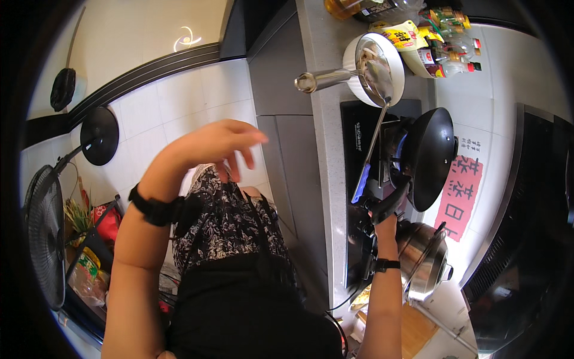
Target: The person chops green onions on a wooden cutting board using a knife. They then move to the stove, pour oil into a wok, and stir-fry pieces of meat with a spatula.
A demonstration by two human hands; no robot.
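My left hand (pixel 224 141) hangs in the air in front of my patterned skirt, empty, with its fingers apart. My right hand (pixel 384 223) is at the gas stove (pixel 358 148), mostly hidden behind the handle of a black wok (pixel 426 157). Whether it grips that handle or a part of the stove cannot be told. The wok sits over the burner, where blue flame (pixel 400 146) shows below it. A utensil with a blue handle (pixel 361 181) leans from a white bowl (pixel 397 87) onto the stove edge. Pale food pieces and a steel-handled utensil (pixel 325 80) are in the bowl.
Several sauce bottles (pixel 453 56) and a yellow packet (pixel 403 36) stand beyond the bowl. A lidded steel pot (pixel 421 260) is next to my right forearm. A range hood (pixel 520 251) overhangs the far side. A standing fan (pixel 47 238) is at my left.
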